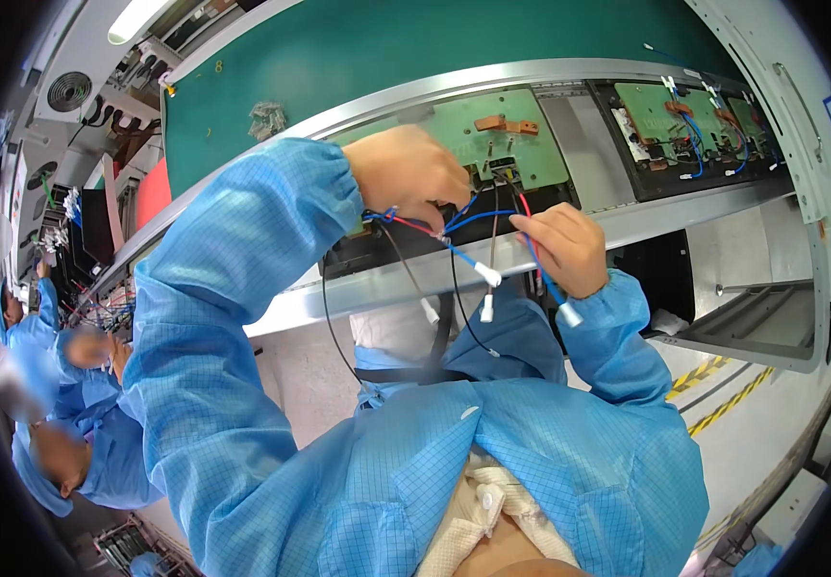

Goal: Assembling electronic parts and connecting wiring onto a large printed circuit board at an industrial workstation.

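Observation:
A green circuit board [521,144] in a black tray lies in front of me on the metal rail, with a copper-coloured piece [507,126] on it. My left hand [406,173] reaches over the board's left part, its fingers closed on the bundle of wires at the board's near edge. Blue wires [478,217] run from there to my right hand [567,248], which pinches blue and red wires between thumb and fingers. White-sleeved wire ends [488,275] hang over the rail's near side, along with black wires [458,298]. My left fingertips are partly hidden.
More green boards with blue wires [694,135] sit in black trays to the right. A green mat [338,58] covers the bench beyond the rail, with a small clear bag [266,121] on it. Other people in blue coats [98,442] are at the far left.

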A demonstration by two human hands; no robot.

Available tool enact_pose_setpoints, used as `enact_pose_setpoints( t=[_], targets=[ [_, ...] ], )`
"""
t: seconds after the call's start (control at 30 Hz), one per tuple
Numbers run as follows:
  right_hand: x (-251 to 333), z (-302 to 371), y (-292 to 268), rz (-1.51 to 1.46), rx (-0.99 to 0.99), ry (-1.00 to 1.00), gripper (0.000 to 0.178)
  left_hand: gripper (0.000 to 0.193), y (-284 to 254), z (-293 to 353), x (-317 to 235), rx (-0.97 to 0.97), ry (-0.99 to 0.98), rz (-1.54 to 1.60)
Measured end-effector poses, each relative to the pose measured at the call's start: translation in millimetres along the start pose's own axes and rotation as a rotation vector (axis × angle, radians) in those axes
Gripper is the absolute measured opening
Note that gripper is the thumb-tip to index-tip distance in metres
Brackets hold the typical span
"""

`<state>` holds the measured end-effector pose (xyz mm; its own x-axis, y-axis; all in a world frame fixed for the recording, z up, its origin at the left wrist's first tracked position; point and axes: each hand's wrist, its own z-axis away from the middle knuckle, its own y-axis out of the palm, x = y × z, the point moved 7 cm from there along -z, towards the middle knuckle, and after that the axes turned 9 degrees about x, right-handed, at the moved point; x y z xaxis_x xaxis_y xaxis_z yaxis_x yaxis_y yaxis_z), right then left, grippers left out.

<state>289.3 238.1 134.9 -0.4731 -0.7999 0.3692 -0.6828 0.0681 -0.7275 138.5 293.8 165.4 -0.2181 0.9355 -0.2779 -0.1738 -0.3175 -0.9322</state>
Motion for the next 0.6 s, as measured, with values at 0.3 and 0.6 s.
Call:
enact_pose_setpoints(
  t=[0.3, 0.6],
  targets=[
    [-15, -2, 1, -0.288, -0.007, 0.159, 0.045, 0.026, -3, -10, -9, -0.182, 0.099, -0.105],
    [-7, -20, -8, -0.260, 0.088, 0.112, 0.053, 0.018, -3, -14, -13, -0.253, -0.004, -0.187]
  ],
)
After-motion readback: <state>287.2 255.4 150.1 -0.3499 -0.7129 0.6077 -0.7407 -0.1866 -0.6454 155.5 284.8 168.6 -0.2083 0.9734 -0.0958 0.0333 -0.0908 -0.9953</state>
